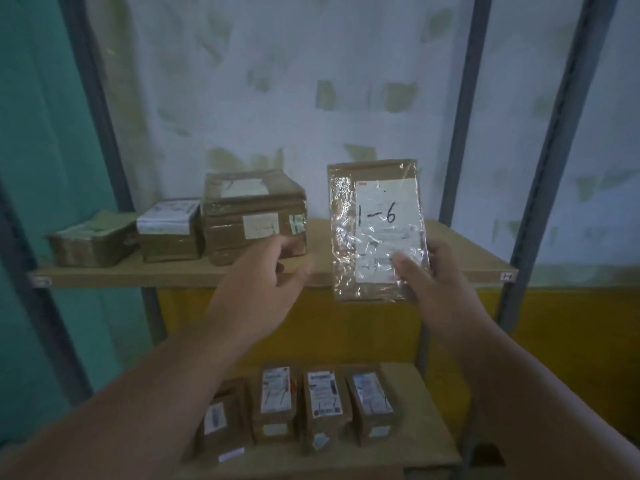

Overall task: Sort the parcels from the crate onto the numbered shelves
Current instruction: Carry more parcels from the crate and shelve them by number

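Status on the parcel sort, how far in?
Done: three parcels sit on the upper shelf, four on the lower. In hand: right hand holds a flat parcel marked 1-6, unplaced; left hand empty. The crate is out of view, so what remains is unknown.

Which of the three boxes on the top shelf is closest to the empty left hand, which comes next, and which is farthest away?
From the left hand, in the head view:
1. The big box, right behind the fingers, nearest the shelf's middle.
2. The middle box, beside it to the left.
3. The flat greenish box, at the shelf's far left end.
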The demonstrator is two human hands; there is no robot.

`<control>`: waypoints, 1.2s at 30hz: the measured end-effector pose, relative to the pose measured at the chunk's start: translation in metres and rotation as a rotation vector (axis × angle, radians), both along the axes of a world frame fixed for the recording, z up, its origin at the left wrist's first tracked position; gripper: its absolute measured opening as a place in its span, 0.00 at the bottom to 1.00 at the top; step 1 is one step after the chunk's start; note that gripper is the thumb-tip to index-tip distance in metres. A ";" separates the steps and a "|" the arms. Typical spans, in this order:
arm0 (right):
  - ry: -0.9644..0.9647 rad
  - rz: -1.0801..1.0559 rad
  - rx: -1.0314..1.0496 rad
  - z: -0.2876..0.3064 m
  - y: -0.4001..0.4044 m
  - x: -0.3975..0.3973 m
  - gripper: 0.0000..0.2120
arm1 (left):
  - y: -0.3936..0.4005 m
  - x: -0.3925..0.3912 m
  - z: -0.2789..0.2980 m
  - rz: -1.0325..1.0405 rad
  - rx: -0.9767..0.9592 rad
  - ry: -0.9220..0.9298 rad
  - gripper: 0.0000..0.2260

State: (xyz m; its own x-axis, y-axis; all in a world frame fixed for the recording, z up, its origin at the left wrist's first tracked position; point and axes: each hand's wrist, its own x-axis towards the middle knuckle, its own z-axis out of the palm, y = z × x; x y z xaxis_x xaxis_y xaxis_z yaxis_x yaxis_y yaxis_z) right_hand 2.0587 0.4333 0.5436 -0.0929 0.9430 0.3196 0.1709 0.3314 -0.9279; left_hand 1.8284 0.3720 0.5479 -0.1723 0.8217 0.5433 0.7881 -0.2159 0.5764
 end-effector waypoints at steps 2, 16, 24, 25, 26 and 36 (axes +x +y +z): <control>-0.056 -0.030 -0.006 0.013 0.015 -0.005 0.23 | 0.006 -0.002 -0.001 0.050 -0.007 0.095 0.21; -0.339 0.123 -0.255 0.082 0.159 -0.044 0.21 | 0.044 0.005 -0.008 0.277 -0.043 0.377 0.21; -0.506 0.155 -0.187 0.077 0.181 -0.041 0.19 | 0.069 0.015 0.001 0.372 -0.051 0.357 0.22; -0.561 0.133 -0.135 0.076 0.183 -0.040 0.22 | 0.071 0.016 0.003 0.383 -0.050 0.347 0.22; -0.621 0.104 -0.077 0.076 0.184 -0.039 0.25 | 0.072 0.017 0.004 0.390 -0.051 0.339 0.22; -0.632 -0.057 0.674 0.060 0.123 -0.041 0.24 | 0.070 0.022 -0.006 0.421 -0.045 0.338 0.23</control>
State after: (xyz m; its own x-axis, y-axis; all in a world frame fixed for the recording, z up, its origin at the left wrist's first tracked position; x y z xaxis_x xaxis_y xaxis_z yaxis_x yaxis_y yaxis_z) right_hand 2.0181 0.5559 0.6041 -0.3959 0.5848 0.7080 0.6124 0.7427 -0.2709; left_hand 1.8500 0.4421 0.5423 -0.3137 0.7428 0.5914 0.9442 0.1780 0.2773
